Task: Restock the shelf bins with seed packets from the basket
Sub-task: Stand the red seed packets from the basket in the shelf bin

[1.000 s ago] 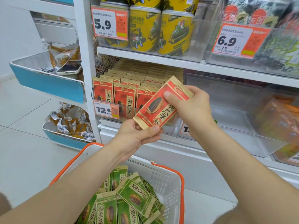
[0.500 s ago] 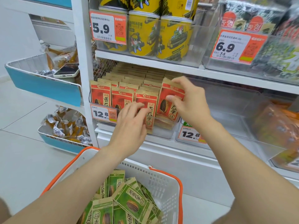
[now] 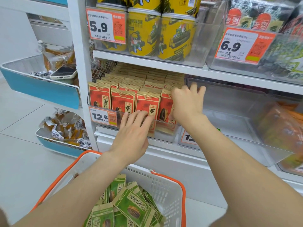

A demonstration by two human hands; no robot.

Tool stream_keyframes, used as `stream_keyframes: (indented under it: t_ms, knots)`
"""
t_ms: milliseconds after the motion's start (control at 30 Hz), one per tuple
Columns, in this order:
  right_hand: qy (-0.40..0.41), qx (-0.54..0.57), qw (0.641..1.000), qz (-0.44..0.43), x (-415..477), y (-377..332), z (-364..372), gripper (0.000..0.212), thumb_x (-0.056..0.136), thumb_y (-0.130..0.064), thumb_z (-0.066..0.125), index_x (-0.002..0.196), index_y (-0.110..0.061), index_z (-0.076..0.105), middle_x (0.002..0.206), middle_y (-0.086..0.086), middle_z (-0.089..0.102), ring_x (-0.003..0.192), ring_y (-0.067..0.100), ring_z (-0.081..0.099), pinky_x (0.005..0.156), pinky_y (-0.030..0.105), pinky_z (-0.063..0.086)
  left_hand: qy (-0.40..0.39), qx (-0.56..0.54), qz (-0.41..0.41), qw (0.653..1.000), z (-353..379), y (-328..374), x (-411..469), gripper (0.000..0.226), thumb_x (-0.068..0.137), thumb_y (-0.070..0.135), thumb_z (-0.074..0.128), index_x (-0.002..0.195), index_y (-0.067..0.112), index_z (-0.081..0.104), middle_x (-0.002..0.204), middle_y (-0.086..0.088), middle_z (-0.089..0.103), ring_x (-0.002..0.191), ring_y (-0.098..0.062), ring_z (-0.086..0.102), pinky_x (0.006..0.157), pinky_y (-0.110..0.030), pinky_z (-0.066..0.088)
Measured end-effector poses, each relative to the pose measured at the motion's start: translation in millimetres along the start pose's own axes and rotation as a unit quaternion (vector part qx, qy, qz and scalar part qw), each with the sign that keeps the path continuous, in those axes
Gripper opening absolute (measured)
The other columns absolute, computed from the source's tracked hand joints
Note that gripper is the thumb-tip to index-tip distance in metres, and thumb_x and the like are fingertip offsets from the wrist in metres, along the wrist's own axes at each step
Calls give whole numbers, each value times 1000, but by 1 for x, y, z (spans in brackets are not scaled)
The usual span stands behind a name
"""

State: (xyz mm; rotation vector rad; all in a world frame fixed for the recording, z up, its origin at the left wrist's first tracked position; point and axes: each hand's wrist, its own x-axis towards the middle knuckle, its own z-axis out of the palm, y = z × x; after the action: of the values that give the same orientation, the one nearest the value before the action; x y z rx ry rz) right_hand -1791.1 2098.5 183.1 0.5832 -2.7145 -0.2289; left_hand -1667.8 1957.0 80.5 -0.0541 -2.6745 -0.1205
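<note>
We look down on a shelf where rows of red sunflower seed packets (image 3: 147, 104) stand upright in a clear shelf bin (image 3: 164, 134), packed one behind another to the back. A 12.8 price tag (image 3: 102, 116) hangs on the bin's front at the left.

Our left grip (image 3: 132, 136) reaches up from below with its fingers straight and slightly fanned. The tips lie at the bin's front lip, over the lower part of the third front packet. We cannot tell whether they touch the packet or only the clear wall. Our right grip (image 3: 186, 105) is spread, its blurred fingers pointing up past the packet tops. Its palm side lies against the right edge of the rightmost front packet (image 3: 165, 107), which stands in the bin's right corner. Neither grip pinches anything.

Just right of this bin sits a second clear bin (image 3: 237, 122), with orange packets (image 3: 282, 130) showing beyond its far wall.

Below our arms a white basket with an orange rim (image 3: 165, 190) holds a loose heap of green seed packets (image 3: 131, 205).

On the shelf above stand yellow cans (image 3: 144, 33) behind a 5.9 price tag (image 3: 106, 26). To the left, a phone (image 3: 64, 72) lies in a blue-fronted wire tray (image 3: 41, 90).
</note>
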Motion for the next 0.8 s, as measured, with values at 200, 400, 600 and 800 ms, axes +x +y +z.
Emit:
stream_keyframes:
  t_ms: [200,400,600,800]
  knots:
    - [45,-11,999,8,-14,-5,14,79,61,-37,92,123,-15,48,123,16,47,112,37,44,96,51,36,-10,-44,21,999,-4,-8,-5,80,88,9,66,160,19,33,158,-2,39,154,-29,28,129,-55,17]
    - [240,154,951,-120,-54,-19,-9,25,76,-16,60,100,-13,55,103,11,49,93,33,44,74,45,39,115,-39,44,992,-5,-22,-24,46,81,-2,62,126,4,60,129,-13,55,120,-35,52,101,-45,45]
    - [-11,151,939,-309,-109,-69,18,20,87,-23,56,104,-16,65,101,7,63,100,32,56,77,39,32,-184,35,-50,981,16,-61,-67,15,94,19,54,106,18,62,104,-3,62,99,-30,61,72,-37,41]
    - [-139,66,894,-421,-144,-124,47,19,92,-19,57,108,-14,67,105,10,66,98,32,61,77,39,32,-492,65,-96,863,29,-83,-115,24,102,12,52,117,19,70,120,-3,68,108,-25,65,94,-37,54]
